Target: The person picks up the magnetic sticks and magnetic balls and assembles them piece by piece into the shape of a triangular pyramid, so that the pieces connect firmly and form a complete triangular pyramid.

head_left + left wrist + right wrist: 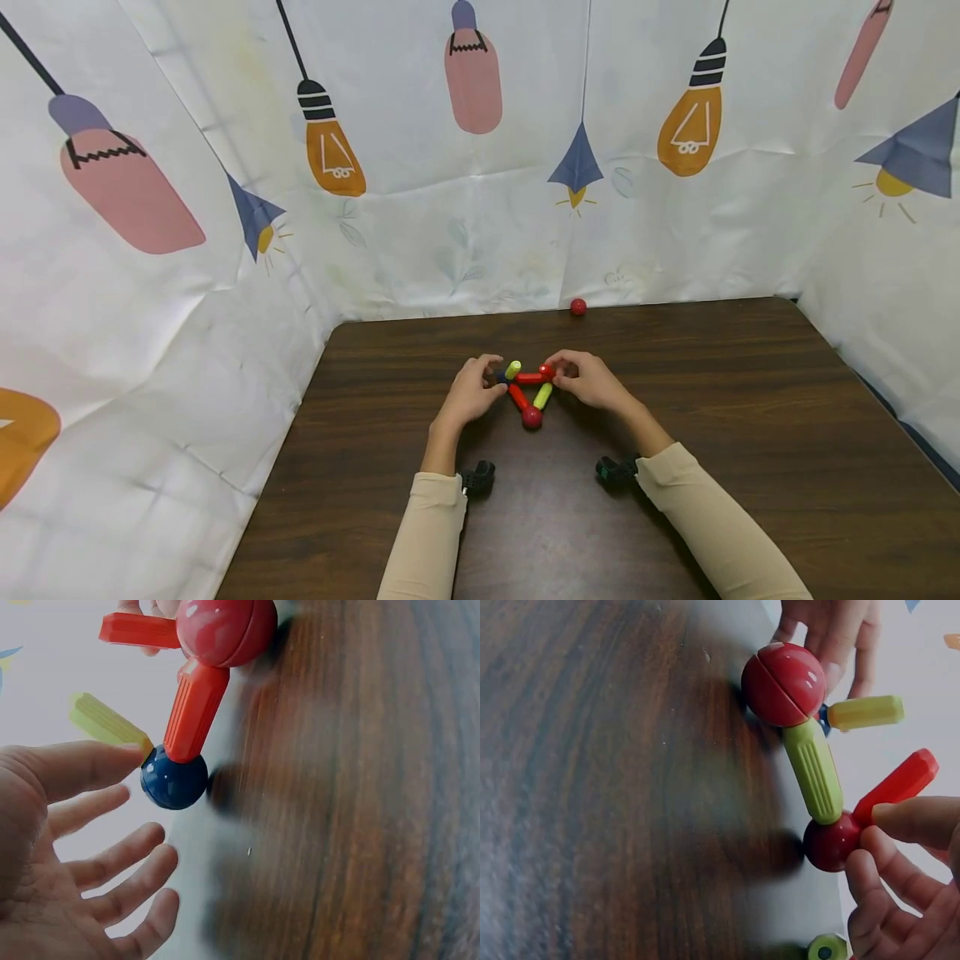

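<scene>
A triangle of toy building rods and balls stands on the table, with a red ball at its near corner. At the left corner is a blue ball, from which a yellow-green rod slants upward. My left hand touches this rod's base with the thumb, its other fingers spread apart. The right corner is another red ball with a raised red rod. My right hand pinches there, thumb on the rod's base and fingertips against the ball. Red and yellow-green rods join the corners.
A loose red ball lies at the far edge of the dark wooden table. Low in the right wrist view, the end of a yellow-green rod shows beyond the hand. A patterned cloth hangs behind the table.
</scene>
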A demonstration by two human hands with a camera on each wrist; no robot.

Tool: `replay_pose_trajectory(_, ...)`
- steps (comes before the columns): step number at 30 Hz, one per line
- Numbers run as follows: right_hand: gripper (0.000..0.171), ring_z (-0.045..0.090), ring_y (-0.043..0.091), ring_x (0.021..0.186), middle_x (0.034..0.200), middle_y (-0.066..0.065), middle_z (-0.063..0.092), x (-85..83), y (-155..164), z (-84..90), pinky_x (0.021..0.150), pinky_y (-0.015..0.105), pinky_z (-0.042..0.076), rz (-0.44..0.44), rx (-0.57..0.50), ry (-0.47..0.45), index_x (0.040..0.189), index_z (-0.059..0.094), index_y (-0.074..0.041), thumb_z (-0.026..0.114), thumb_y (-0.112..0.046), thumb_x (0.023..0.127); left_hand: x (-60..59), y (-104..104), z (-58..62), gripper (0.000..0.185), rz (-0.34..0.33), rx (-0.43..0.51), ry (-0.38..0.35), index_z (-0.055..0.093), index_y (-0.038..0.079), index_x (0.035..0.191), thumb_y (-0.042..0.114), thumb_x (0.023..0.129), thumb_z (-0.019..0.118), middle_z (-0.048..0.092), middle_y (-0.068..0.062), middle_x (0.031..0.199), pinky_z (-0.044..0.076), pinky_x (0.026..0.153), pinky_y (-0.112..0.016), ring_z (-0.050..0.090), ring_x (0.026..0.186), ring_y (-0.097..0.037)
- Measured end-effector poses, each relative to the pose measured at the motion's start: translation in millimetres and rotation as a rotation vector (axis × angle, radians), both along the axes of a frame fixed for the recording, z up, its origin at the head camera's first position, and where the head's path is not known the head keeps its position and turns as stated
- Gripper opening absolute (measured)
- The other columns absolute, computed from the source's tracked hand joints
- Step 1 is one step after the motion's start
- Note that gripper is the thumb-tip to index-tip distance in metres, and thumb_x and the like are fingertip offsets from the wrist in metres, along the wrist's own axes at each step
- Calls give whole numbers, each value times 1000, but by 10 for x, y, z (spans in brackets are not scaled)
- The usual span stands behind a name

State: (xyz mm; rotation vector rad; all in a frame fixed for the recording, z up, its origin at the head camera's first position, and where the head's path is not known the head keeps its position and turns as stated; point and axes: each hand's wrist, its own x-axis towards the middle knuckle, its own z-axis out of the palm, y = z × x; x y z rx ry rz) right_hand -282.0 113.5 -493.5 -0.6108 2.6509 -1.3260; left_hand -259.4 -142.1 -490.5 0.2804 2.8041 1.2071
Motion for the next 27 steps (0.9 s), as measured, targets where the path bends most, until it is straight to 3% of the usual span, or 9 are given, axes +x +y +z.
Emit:
replay_pose_trajectory(3,23,56,17,72,91,5,65,-8,13,2,62,30,47,-2,-3,-4,118,70,-12,69,-8,96,-2,-12,-6,40,-41,-34,-11,64,13,134,18,96,72,62,-13,122,49,80,-38,56,94,-23)
replay_pose_trajectory(7,23,59,17,75,95,7,67,-25,85,-10,63,30,49,-30,-13,-17,121,69,-9,67,-10,98,2,-17,8,30,-49,-31,-43,69,13,124,15,94,73,69,-10,116,50,77,-35,58,89,-20)
replay_pose_trajectory(12,24,57,19,76,95,8,66,-57,236,-4,66,32,46,-123,-5,-35,121,67,-4,65,-13,99,-3,-41,17,27,-55,-18,-66,72,13,119,13,93,75,72,-9,109,49,72,-31,58,80,-17)
replay_pose_trajectory(17,26,55,20,75,94,9,65,-101,384,20,66,33,44,-230,46,-84,120,67,-3,65,-19,99,-17,-52,16,28,-72,-24,-65,73,14,117,17,91,79,71,-7,105,47,68,-30,57,76,-16)
replay_pose_trajectory(23,32,60,20,76,94,9,64,-139,438,11,66,31,47,-259,126,-183,117,65,-4,68,-30,98,-2,-49,15,28,-81,-31,-71,73,13,115,19,89,81,70,-5,102,48,69,-30,58,77,-16)
replay_pose_trajectory(27,35,57,20,76,91,6,63,-147,430,-2,64,32,44,-275,221,-230,104,66,-8,70,-41,95,9,-40,13,28,-82,-26,-75,72,13,116,19,89,81,70,-6,103,48,71,-31,58,78,-16)
